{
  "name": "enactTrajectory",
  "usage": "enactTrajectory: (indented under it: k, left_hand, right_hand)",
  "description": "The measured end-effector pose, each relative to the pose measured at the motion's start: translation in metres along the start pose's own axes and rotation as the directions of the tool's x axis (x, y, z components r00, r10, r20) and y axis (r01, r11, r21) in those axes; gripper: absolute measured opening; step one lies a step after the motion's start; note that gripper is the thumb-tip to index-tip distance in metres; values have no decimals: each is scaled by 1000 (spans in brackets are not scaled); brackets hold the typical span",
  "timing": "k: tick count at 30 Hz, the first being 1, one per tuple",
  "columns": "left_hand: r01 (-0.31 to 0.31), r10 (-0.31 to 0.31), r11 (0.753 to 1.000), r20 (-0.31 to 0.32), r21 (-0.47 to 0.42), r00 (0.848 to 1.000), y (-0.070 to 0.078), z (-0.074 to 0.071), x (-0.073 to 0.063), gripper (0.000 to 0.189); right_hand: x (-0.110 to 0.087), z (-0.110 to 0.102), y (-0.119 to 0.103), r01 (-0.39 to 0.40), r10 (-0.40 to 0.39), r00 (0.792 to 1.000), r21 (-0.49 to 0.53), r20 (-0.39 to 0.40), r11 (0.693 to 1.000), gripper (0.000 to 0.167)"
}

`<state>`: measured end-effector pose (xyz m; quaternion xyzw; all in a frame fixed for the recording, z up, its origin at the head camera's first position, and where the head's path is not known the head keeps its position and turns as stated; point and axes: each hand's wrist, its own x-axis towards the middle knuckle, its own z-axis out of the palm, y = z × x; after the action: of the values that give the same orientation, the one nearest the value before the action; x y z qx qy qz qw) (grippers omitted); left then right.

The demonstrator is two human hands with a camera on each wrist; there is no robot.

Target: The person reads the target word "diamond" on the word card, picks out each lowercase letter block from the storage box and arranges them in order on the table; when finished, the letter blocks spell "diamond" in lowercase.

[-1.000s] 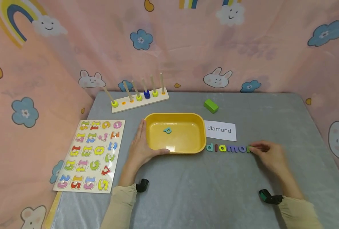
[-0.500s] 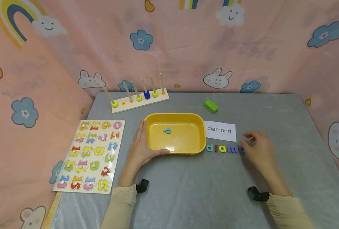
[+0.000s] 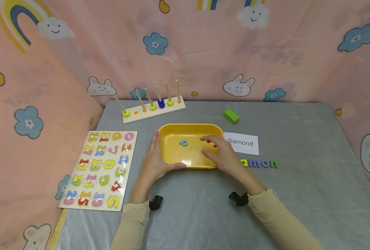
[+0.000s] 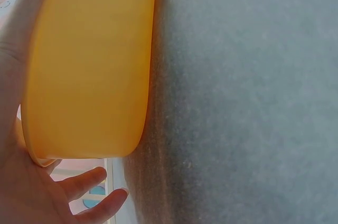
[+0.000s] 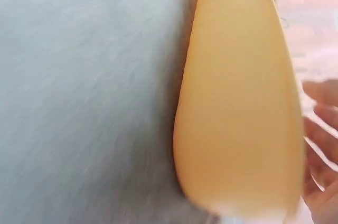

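A yellow tray (image 3: pixel 172 128) stands mid-table in the head view, with one small teal toy letter (image 3: pixel 183 142) on its floor. My left hand (image 3: pixel 155 160) holds the tray by its near left corner, thumb along the front rim and fingers along the left side. Over the tray's right part is my right hand (image 3: pixel 223 155), thumb and fingers apart, nothing between them. Right of the tray lies a row of coloured toy letters (image 3: pixel 265 164); a, m, o and n show, and my right hand and wrist hide the row's left end. A white card (image 3: pixel 250 144) reading "diamond" lies above it.
A number puzzle board (image 3: pixel 101 170) lies at the left. Behind the tray stands a peg board (image 3: pixel 155 113) with several upright pegs and a few rings. A green block (image 3: pixel 231 116) sits at the back. Patterned pink cloth (image 3: pixel 197 52) hangs behind the table.
My right hand has left the green letter n at the row's right end and moved left over the letters to above the tray. The left hand stays at the tray's corner.
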<state>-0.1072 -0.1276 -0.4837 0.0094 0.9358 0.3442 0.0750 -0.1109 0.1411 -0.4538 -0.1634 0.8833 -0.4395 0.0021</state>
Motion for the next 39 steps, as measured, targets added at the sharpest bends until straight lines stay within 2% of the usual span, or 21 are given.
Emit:
enactTrajectory:
  k: [4,7,10,16,20,29,34,39]
  left_hand:
    - [5,-5,1000,7,3,1000,-1,0,0,154]
    - [5,-5,1000,10,0,1000,0,-1,-1,153]
    - [-1,1,1000,4,-1,1000,-1,-1,-1,154]
    - [-9,9,1000,-1,-1,1000,0,-2,-1,154]
    - [-6,6,1000,3,1,1000,-1,-1,0,154]
    - [-12,12,1000,-2,2,1000,-2,-1,0,153]
    - [-8,8,1000,1,-1,1000,-1,-1,-1,153]
    - [-4,4,1000,3,-4,1000,-1,-2,-1,153]
  right_hand:
    - [21,18,-4,-13,9,991,33,132,999,42]
    - [34,29,-4,-39,30,985,46,172,998,43]
    - [45,40,-1,-65,55,982,49,183,997,46]
    - [61,53,4,-90,86,984,18,158,996,36]
    - [67,57,5,-111,111,979,-9,170,994,33]
    - [69,62,3,-117,140,971,-126,194,985,17]
    - [65,61,3,-120,147,968,-139,205,983,12]
    - [54,51,-1,-112,130,976,-111,173,988,12]
